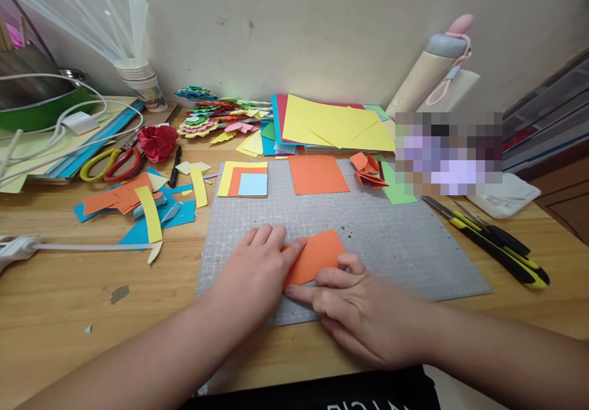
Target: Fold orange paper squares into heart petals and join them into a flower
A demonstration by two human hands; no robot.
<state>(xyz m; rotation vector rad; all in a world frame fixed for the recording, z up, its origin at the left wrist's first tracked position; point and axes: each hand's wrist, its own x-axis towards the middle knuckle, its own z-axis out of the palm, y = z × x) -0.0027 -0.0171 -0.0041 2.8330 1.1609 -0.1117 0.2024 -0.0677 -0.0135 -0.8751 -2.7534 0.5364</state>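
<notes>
Paper [317, 255] was pinned under flattened left hand [260, 263], seemingly against slipping | near edge was pressed by right hand's [356, 309] outstretched forefinger, others loosely bent

The left hand [260, 263] and right hand [354, 315] are ungloved; the left forearm [156, 351] and right forearm [497, 342] are bare too; at the near edge of the worktop [151, 302] shows black clothing [294, 394] with white block lettering [368, 406], cut off and unreadable

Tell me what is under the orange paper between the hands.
The grey mat shows around the paper; the paper, left hand and right hand hide whatever is directly beneath.
</notes>
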